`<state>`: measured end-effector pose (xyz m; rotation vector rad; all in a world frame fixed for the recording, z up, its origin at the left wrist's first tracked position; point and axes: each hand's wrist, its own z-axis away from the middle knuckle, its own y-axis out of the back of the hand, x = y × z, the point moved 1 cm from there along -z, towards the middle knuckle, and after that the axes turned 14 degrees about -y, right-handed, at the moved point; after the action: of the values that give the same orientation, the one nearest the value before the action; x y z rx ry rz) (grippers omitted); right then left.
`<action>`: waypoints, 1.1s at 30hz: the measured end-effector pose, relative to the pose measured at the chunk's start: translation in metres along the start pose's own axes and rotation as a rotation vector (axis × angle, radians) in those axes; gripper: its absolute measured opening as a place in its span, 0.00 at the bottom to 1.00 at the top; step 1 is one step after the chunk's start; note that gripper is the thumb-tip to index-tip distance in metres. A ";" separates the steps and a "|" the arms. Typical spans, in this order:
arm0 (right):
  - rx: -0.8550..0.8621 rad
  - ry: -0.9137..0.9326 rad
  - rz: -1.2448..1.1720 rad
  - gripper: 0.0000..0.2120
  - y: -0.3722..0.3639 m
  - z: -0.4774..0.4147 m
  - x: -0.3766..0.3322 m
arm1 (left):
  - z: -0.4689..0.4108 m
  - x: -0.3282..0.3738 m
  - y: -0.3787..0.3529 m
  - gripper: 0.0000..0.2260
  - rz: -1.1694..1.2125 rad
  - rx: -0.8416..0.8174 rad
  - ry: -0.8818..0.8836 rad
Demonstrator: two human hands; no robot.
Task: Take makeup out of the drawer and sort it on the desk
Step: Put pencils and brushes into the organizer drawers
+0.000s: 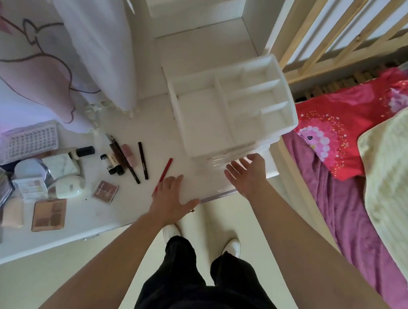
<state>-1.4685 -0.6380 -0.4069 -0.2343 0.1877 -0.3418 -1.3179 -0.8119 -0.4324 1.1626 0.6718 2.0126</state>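
Both bare arms stretched forward, left hand (171, 198) at 11 o'clock, palm down, fingers spread and flat, right hand (247, 174) at 1 o'clock, open, fingers loosely splayed, holding nothing

1. To my right, a wooden cot rail (327, 37) stands beside a purple blanket (339, 212).
2. A red patterned cloth (350, 116) lies on it, near a pale yellow towel (400, 168).
3. A white curtain (97, 38) hangs ahead.
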 end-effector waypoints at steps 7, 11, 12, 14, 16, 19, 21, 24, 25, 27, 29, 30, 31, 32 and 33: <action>-0.020 -0.020 0.054 0.13 0.000 -0.004 0.008 | -0.017 0.056 0.032 0.38 0.475 0.314 -0.068; -0.057 -0.003 0.036 0.19 -0.004 -0.006 0.012 | -0.019 0.072 0.045 0.30 0.662 0.354 -0.018; -0.075 -0.006 0.022 0.19 -0.004 -0.007 0.012 | -0.019 0.071 0.045 0.31 0.658 0.344 -0.012; -0.101 -0.010 0.017 0.17 -0.002 -0.008 0.012 | -0.017 0.073 0.046 0.31 0.633 0.316 0.019; -0.093 -0.028 0.042 0.12 0.004 -0.010 0.011 | -0.018 0.075 0.048 0.35 0.628 0.302 0.045; -0.063 -0.071 0.053 0.10 0.019 -0.007 0.017 | -0.017 0.077 0.049 0.40 0.595 0.299 0.049; -0.058 -0.090 0.075 0.12 0.031 -0.002 0.025 | -0.017 0.077 0.048 0.40 0.577 0.297 0.065; 0.006 -0.094 0.133 0.13 0.057 0.002 0.039 | -0.017 0.079 0.047 0.35 0.578 0.307 0.069; 0.039 -0.093 0.148 0.12 0.068 0.003 0.044 | -0.018 0.079 0.045 0.35 0.587 0.310 0.077; 0.071 -0.105 0.160 0.08 0.085 0.003 0.051 | -0.017 0.081 0.044 0.34 0.584 0.305 0.089; 0.056 -0.102 0.170 0.07 0.092 0.008 0.053 | -0.017 0.082 0.042 0.32 0.591 0.309 0.095; 0.062 -0.086 0.180 0.08 0.093 0.008 0.053 | -0.018 0.081 0.040 0.31 0.598 0.317 0.091; 0.083 -0.065 0.193 0.11 0.092 0.009 0.051 | -0.018 0.081 0.039 0.31 0.606 0.323 0.085; 0.119 -0.040 0.207 0.18 0.090 0.009 0.049 | -0.017 0.082 0.039 0.31 0.620 0.335 0.075; 0.170 -0.007 0.230 0.26 0.089 0.009 0.047 | -0.016 0.084 0.038 0.30 0.632 0.345 0.069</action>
<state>-1.3957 -0.5713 -0.4281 -0.0450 0.1752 -0.1274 -1.3736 -0.7711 -0.3690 1.6721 0.7744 2.5314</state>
